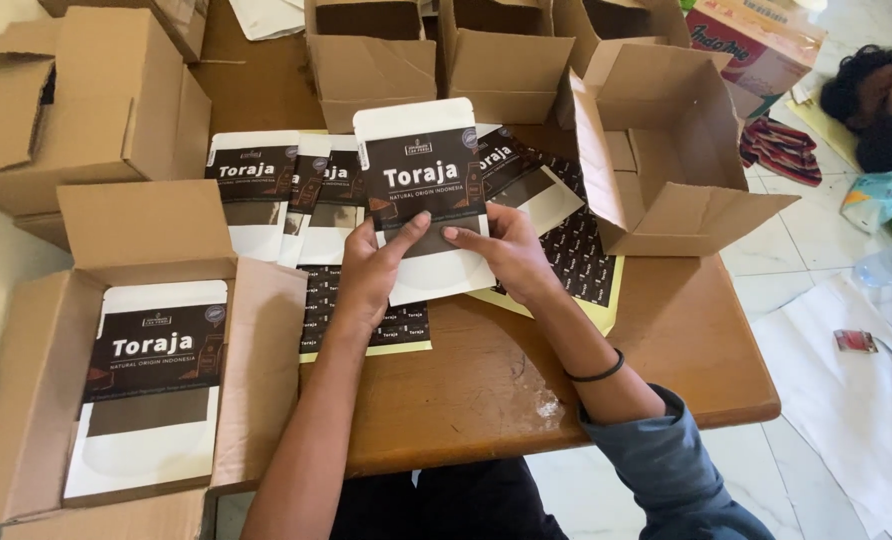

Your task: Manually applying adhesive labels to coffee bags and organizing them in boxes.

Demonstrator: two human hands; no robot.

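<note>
Both hands gripped one white pouch (424,195) above the table (486,380): the left hand (366,275) pinched its lower edge, thumb on the dark label, and the right hand (506,250) steadied the other side, holding it flat and face-up as if for a look. To the near left an open box (26,400) held a matching pouch (151,385). Under the hands lay label sheets (366,325), probably stickers, and more pouches (266,190) fanned out within reach. Beyond stood open empty boxes (656,160).
</note>
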